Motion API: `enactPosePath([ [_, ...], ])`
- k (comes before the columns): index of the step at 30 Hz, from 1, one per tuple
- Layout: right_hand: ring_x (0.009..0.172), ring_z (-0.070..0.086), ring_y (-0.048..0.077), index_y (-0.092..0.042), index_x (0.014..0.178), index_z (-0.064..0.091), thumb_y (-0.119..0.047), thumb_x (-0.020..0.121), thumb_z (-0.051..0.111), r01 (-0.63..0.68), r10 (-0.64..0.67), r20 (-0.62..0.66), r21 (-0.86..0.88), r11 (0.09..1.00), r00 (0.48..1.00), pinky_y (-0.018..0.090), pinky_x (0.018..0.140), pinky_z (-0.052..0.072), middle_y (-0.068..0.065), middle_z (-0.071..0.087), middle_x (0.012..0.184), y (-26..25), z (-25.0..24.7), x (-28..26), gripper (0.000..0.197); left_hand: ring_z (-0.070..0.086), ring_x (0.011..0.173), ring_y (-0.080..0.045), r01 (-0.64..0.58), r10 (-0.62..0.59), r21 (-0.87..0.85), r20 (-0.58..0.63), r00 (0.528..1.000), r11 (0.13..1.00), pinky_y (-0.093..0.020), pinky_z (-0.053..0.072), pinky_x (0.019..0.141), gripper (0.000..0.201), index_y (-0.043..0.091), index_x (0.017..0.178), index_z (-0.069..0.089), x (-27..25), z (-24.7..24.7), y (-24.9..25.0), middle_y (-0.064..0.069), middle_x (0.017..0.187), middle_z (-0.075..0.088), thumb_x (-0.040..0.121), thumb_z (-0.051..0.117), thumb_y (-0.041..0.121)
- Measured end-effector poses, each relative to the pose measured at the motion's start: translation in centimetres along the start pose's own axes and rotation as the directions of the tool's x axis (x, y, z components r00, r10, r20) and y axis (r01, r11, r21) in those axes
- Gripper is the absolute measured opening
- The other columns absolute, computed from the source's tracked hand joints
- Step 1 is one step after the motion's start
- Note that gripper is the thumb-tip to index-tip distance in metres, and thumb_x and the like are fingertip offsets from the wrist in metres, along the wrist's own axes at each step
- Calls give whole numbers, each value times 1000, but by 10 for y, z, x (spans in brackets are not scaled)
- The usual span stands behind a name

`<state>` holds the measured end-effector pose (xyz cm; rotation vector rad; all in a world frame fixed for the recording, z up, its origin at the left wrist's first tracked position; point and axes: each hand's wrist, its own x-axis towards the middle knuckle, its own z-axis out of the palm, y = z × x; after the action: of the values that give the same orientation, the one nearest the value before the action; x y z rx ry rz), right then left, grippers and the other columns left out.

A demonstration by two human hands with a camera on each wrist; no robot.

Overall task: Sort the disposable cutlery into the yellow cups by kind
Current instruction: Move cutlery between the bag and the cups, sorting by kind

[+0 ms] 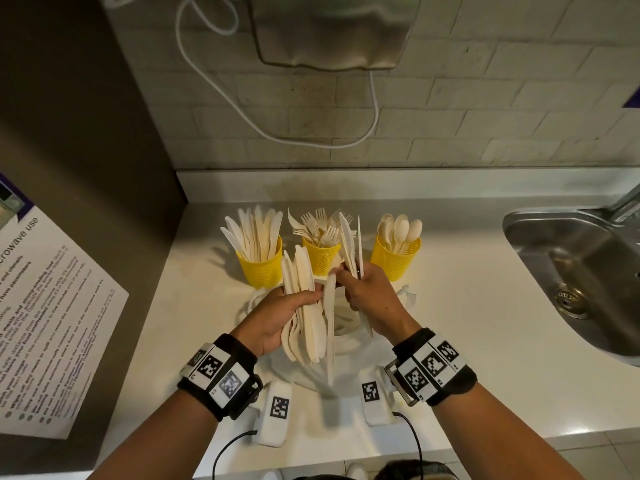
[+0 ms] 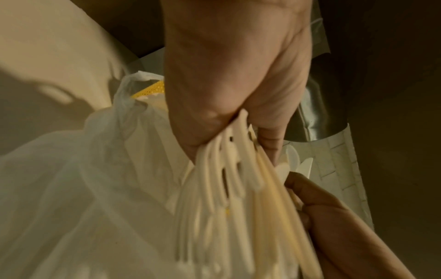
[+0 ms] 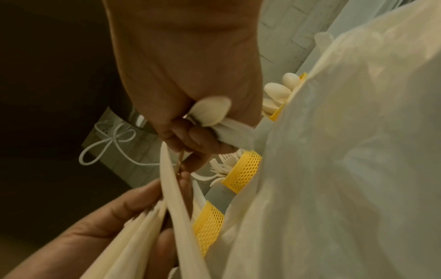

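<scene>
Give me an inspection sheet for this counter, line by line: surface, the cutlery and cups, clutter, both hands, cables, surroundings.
Surface: white countertop, pale, carrying everything below.
Job's things: three yellow cups in a row; left cup holds knives, middle cup forks, right cup spoons.
Clutter: white plastic bag lying under the hands.
Hands: left hand grips a bundle of cutlery; right hand holds a few pieces upright and pinches one out of the bundle.
Cables: white cord looping on the wall; black leads from the wrist units.
Surroundings: steel sink to the right, tiled wall behind, printed notice on the left.
</scene>
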<state>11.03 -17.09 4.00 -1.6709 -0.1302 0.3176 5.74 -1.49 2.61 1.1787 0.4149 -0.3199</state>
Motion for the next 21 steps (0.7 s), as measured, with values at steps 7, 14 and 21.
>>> enactPosePath([
  [7,47,53,14,-13,76,57,-23,95,55,-37,17,-141,-138,990,990,29,54,45,2,59,55,25,27,5,21,68,74,-23,81,-82,-71,-19,996,994,-33,57,67,19,5,108,67,7,16,-3,-15,87,70,93,55,4],
  [14,38,46,-2,-8,82,67,-26,92,61,-48,10,-161,-231,972,987,22,51,35,1,68,69,14,-1,14,22,69,91,-30,-25,48,134,-173,984,991,-43,53,89,17,8,99,67,9,-7,-8,-17,93,72,85,65,-1],
  [21,41,47,0,-8,86,68,-27,90,63,-62,38,-104,-238,969,994,21,50,36,7,70,75,16,0,12,20,72,79,-20,-87,102,121,-118,988,989,-36,56,79,18,7,102,65,7,-9,-1,-16,91,72,86,63,-2],
])
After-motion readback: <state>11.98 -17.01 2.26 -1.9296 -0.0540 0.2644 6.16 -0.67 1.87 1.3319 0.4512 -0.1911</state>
